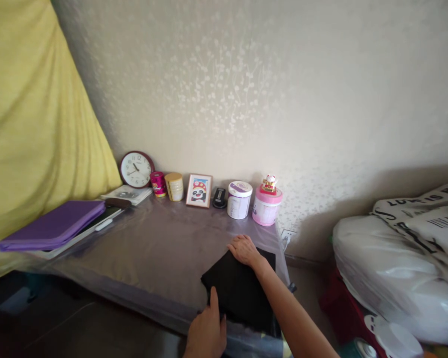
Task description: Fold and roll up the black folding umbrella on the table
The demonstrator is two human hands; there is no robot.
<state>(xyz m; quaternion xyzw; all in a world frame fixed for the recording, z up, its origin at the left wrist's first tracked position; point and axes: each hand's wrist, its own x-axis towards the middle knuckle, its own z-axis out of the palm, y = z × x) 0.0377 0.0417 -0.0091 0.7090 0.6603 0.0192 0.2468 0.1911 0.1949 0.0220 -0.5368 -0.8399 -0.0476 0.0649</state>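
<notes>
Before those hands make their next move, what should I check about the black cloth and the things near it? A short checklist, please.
1. Right hand on the black cloth: ok, it rests on the far part.
2. Left hand at the cloth: ok, it is at the near left edge.
3. Left hand's grip: cannot tell; the angle hides whether it pinches the edge.
4. Cloth apart from the white tub and pink tub: ok, both stand behind it.
5. Lucky cat figurine steady: upright on the pink tub; how firmly, cannot tell.
6. Cloth's near right side flat: cannot tell; the right forearm hides part of it.
</notes>
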